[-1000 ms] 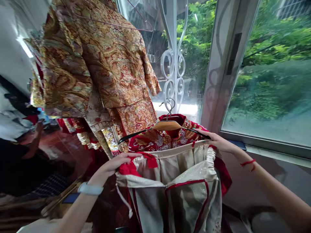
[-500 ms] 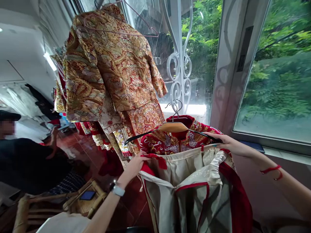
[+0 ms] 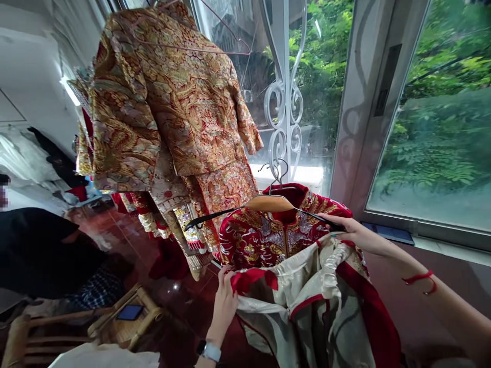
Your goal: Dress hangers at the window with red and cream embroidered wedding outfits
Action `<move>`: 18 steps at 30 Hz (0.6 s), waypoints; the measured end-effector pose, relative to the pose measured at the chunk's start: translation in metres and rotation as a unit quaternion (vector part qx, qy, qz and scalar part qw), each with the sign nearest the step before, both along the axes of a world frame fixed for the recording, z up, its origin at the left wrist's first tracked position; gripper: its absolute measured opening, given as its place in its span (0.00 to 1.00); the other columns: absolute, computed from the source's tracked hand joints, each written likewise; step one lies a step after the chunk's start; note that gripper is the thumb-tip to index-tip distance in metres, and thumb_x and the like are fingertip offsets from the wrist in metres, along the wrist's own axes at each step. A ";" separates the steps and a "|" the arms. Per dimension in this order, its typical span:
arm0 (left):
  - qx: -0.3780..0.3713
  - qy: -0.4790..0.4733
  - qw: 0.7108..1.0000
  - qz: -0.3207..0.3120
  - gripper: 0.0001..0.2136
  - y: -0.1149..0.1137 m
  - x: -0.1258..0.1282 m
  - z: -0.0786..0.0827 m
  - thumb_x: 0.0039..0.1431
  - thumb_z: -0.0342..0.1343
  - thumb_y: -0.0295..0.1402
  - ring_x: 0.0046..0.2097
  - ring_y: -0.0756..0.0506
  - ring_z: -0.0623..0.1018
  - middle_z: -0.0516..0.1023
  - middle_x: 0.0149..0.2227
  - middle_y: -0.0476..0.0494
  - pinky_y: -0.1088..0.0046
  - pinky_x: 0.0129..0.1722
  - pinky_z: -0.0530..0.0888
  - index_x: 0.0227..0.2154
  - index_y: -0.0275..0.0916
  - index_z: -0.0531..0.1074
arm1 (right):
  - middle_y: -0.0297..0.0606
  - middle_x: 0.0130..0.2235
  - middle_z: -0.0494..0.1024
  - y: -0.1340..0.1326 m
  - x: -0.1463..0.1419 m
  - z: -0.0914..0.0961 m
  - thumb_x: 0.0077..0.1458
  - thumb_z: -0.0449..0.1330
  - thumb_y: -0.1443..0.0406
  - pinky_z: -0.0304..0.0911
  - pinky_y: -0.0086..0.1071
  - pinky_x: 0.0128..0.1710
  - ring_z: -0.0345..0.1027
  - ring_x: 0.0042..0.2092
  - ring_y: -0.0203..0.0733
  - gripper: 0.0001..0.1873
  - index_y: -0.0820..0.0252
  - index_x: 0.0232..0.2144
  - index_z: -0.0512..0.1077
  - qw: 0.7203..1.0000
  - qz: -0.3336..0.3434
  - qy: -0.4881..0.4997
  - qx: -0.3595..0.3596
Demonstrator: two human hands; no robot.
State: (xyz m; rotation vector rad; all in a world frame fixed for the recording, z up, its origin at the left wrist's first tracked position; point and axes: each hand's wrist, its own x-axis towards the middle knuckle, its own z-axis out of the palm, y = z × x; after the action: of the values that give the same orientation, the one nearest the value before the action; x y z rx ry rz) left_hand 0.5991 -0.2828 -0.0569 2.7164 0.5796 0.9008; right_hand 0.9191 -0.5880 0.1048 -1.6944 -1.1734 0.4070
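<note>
A skirt with a cream lining, red edging and a gathered waistband hangs between my hands, inner side towards me. My left hand is closed on the waistband's left end, by a strip of red cloth. At the other end, my right hand grips the waistband together with the tip of a clothes hanger. The hanger has a tan middle and black arms; its left arm sticks out free above the skirt. Right behind it hangs a red embroidered jacket with gold and silver patterns.
A gold brocade jacket hangs at upper left with more garments behind it. White scrolled ironwork stands before the window. A bamboo chair holds a dark blue flat item. A person in black is at far left.
My left hand has moved down and a little right with its end of the waistband, away from the hanger's left arm. More of the red jacket shows. My right hand keeps its grip.
</note>
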 end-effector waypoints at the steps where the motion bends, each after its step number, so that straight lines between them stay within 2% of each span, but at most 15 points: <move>1: 0.003 0.002 1.000 -0.021 0.29 -0.007 0.000 0.001 0.48 0.44 0.13 0.57 0.42 0.71 0.65 0.57 0.37 0.62 0.53 0.74 0.51 0.40 0.69 | 0.32 0.64 0.65 -0.001 0.000 0.001 0.49 0.60 0.67 0.47 0.49 0.67 0.54 0.66 0.54 0.35 0.50 0.61 0.65 1.000 -0.005 -0.005 -0.005; 4: 0.010 0.088 0.991 -0.100 0.26 -0.028 0.001 0.013 0.49 0.44 0.12 0.53 0.44 0.71 0.72 0.54 0.44 0.60 0.56 0.71 0.44 0.45 0.75 | 0.33 0.63 0.67 -0.006 0.000 0.006 0.49 0.59 0.67 0.49 0.49 0.66 0.56 0.65 0.55 0.35 0.51 0.61 0.65 0.999 -0.023 -0.020 -0.015; 7: 0.015 0.220 0.966 -0.136 0.26 -0.046 -0.001 0.030 0.49 0.46 0.13 0.52 0.42 0.70 0.72 0.58 0.48 0.64 0.47 0.75 0.41 0.49 0.77 | 0.33 0.63 0.66 -0.009 0.000 0.008 0.50 0.59 0.67 0.51 0.48 0.66 0.55 0.65 0.55 0.35 0.51 0.62 0.64 0.999 -0.033 -0.038 -0.020; 10: 0.012 0.336 0.937 -0.099 0.26 -0.060 -0.003 0.044 0.51 0.46 0.14 0.57 0.37 0.66 0.63 0.65 0.50 0.66 0.39 0.77 0.42 0.50 0.78 | 0.33 0.63 0.66 -0.007 -0.002 0.006 0.49 0.58 0.67 0.53 0.46 0.65 0.54 0.66 0.55 0.36 0.52 0.62 0.64 0.998 -0.031 -0.045 -0.023; 12: -0.016 0.372 0.927 -0.035 0.27 -0.063 -0.004 0.052 0.52 0.44 0.14 0.59 0.34 0.67 0.62 0.66 0.44 0.61 0.42 0.77 0.47 0.47 0.77 | 0.34 0.63 0.67 -0.005 -0.002 0.004 0.48 0.58 0.68 0.53 0.47 0.65 0.56 0.65 0.56 0.37 0.54 0.62 0.64 0.998 -0.031 -0.043 -0.026; 14: -0.093 0.374 0.923 -0.011 0.30 -0.061 -0.006 0.059 0.49 0.45 0.14 0.59 0.35 0.69 0.66 0.63 0.39 0.56 0.52 0.73 0.52 0.44 0.74 | 0.35 0.62 0.68 -0.004 -0.003 0.001 0.47 0.58 0.68 0.52 0.47 0.65 0.57 0.64 0.56 0.37 0.54 0.62 0.64 0.998 -0.034 -0.040 -0.027; 16: -0.239 0.339 0.908 -0.063 0.31 -0.053 -0.008 0.063 0.45 0.48 0.15 0.60 0.38 0.69 0.70 0.59 0.39 0.58 0.59 0.66 0.53 0.42 0.73 | 0.34 0.63 0.67 -0.002 -0.004 -0.001 0.47 0.58 0.68 0.51 0.48 0.66 0.57 0.64 0.56 0.37 0.53 0.62 0.63 0.998 -0.034 -0.038 -0.024; 18: -0.418 0.259 0.859 -0.140 0.30 -0.047 -0.010 0.061 0.41 0.50 0.17 0.59 0.40 0.70 0.72 0.57 0.42 0.63 0.59 0.66 0.50 0.42 0.73 | 0.32 0.64 0.65 -0.002 -0.005 -0.004 0.47 0.58 0.69 0.49 0.48 0.66 0.56 0.65 0.55 0.38 0.52 0.63 0.63 0.999 -0.030 -0.031 -0.019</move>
State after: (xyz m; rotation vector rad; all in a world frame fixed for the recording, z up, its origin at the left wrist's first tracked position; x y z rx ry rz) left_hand 0.5890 -0.3301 0.0039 2.0926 0.4827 -0.1818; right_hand 0.9140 -0.5898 0.1008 -1.7823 -1.1641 0.3447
